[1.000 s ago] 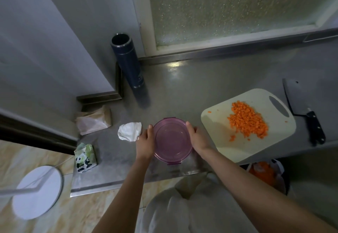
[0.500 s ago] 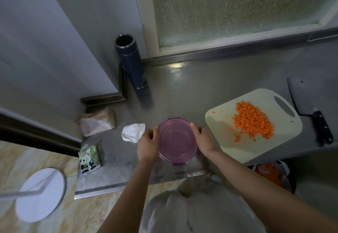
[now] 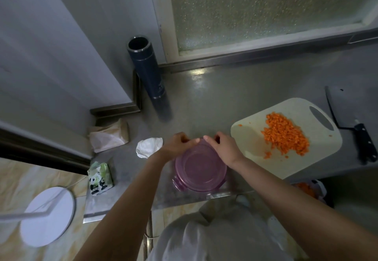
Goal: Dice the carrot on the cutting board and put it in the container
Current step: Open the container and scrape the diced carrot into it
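Observation:
A round purple container (image 3: 201, 168) with its lid on sits near the front edge of the steel counter. My left hand (image 3: 178, 143) and my right hand (image 3: 223, 146) both reach over its far rim, fingers curled on the lid's edge, thumbs nearly meeting. To the right lies a pale cutting board (image 3: 255, 137) with a heap of diced carrot (image 3: 285, 134) on it; a few orange bits lie scattered around the heap.
A cleaver (image 3: 357, 125) with a black handle lies right of the board. A tall dark flask (image 3: 148, 76) stands at the back. A crumpled tissue (image 3: 148, 146), a paper bag (image 3: 109, 135) and a panda tissue pack (image 3: 100, 178) are at the left. The counter edge (image 3: 184, 199) runs just below the container.
Both hands have slid from the container's left and right sides to its far rim, where they now meet. The container has stayed in place.

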A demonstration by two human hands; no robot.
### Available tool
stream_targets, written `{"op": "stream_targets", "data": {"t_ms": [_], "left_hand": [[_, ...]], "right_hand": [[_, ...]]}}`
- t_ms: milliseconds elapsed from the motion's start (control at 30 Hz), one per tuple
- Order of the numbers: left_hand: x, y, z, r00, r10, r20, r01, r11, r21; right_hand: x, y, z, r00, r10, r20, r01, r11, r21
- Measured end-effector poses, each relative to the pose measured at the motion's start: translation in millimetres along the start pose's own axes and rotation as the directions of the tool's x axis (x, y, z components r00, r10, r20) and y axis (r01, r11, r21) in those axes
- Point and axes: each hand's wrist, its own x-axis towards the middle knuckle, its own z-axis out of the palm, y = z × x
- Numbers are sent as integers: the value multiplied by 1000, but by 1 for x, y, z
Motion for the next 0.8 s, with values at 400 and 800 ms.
{"op": "stream_targets", "data": {"t_ms": [400,800], "left_hand": [[-12,-11,16,983,-74,-169,44,983,-179],[-38,-18,37,893,-109,-437,-27,956,-294]], "right_hand": [[4,-8,-3,999,-38,-5,38,999,15],[-61,27,-9,979,203,14,-199,940,277]]}}
